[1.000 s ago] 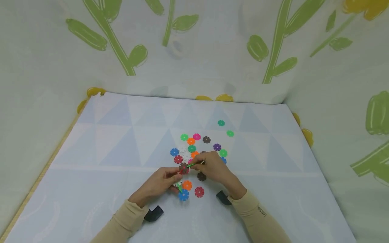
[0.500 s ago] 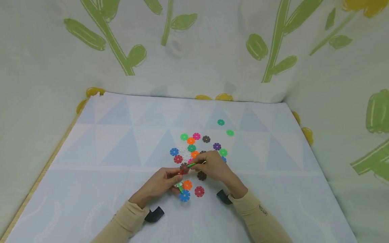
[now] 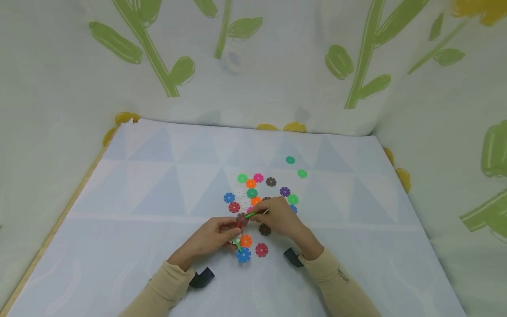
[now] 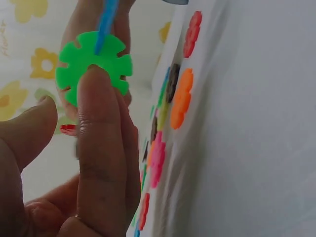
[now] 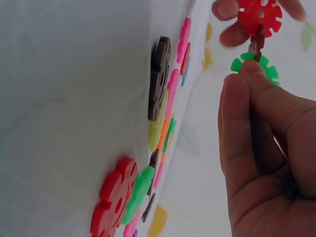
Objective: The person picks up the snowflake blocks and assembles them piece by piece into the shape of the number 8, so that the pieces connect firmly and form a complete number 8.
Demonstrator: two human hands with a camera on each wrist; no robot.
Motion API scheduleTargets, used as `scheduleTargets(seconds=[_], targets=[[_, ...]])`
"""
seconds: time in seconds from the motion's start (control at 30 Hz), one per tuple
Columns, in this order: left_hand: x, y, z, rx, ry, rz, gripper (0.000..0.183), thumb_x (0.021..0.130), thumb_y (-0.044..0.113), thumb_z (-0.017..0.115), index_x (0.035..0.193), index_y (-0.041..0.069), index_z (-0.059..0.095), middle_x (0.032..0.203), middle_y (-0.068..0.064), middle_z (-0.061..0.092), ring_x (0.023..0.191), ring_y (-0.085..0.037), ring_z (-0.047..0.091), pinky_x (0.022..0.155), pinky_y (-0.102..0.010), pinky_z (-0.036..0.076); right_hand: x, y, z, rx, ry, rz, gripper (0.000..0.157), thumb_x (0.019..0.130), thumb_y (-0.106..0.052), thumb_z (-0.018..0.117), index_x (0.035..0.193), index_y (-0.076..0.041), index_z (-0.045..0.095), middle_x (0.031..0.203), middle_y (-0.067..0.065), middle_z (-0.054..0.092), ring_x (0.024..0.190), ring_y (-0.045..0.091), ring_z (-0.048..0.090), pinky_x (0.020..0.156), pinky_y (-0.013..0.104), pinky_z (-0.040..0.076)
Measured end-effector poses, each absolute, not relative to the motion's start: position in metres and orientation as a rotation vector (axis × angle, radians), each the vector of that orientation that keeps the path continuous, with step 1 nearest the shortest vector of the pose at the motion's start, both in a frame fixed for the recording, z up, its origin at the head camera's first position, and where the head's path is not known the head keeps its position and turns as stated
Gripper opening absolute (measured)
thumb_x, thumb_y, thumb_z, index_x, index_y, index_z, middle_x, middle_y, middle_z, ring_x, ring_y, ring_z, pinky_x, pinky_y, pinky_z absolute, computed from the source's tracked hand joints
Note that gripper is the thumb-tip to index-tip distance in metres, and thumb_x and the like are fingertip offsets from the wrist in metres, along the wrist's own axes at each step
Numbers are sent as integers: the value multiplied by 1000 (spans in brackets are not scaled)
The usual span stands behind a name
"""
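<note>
My left hand (image 3: 211, 237) grips a chain of slotted snowflake discs at its red disc (image 5: 259, 15). Interlocked with the red one is a brown disc (image 5: 256, 44), seen edge-on in the right wrist view. Between thumb and index finger, my right hand (image 3: 279, 215) pinches a green disc (image 5: 269, 71), whose edge meets the brown disc. Below my left fingers, a second green disc (image 4: 86, 47) hangs in the head view, with a blue disc (image 3: 244, 255) slotted into it. A white disc (image 3: 236, 240) there is partly hidden by my left fingers.
Several loose discs lie on the patterned tabletop (image 3: 138, 246) beyond the hands, among them a purple disc (image 3: 284, 191). Nearer are an orange disc (image 3: 246, 241), a red disc (image 3: 262, 250) and a dark brown disc (image 3: 265, 229). A wall stands behind the table.
The chain in the left hand has turned slightly, its blue disc shifting a little right. Both hands keep nearly the same place and grip. The head view has shifted slightly.
</note>
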State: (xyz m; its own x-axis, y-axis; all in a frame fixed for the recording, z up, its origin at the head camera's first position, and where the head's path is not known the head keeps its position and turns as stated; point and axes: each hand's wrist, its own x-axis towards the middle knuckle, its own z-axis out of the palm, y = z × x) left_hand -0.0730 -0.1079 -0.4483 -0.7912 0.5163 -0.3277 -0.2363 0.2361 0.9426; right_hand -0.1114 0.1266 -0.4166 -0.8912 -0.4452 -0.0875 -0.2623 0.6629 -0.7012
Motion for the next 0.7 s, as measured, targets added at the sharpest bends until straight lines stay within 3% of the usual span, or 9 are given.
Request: scheduleTargets(seconds=[0.17,0.37,0.57,0.7], targets=[[-74,-109,-449,248,1876,1680,62,100,20,66,155,8,39,136,-25,57,98,-20,71,78,-37,63,-109,123,-417,-610,2638,-1071,11,85,-13,82,96,-12,82,81,-2,75,56,6,51,51,20,46],[-74,-108,-448,262,1853,1675,58,99,15,67,153,13,45,135,-23,56,100,-22,71,76,-37,63,-108,121,-421,-626,2639,-1021,17,86,-18,83,102,-13,82,79,-3,74,53,6,50,50,21,46],[-73,-107,-447,290,1878,1671,61,100,14,66,155,10,41,137,-24,56,105,-23,70,75,-37,63,-118,136,-416,-438,2628,-1029,20,88,-23,81,107,-17,80,96,-5,77,83,10,67,73,25,58],[-73,-106,-446,284,1884,1673,58,100,13,66,153,8,43,137,-24,56,106,-24,69,74,-37,63,-131,160,-414,-290,2684,-1019,18,90,-24,79,108,-19,79,102,-5,77,92,15,67,79,29,59]])
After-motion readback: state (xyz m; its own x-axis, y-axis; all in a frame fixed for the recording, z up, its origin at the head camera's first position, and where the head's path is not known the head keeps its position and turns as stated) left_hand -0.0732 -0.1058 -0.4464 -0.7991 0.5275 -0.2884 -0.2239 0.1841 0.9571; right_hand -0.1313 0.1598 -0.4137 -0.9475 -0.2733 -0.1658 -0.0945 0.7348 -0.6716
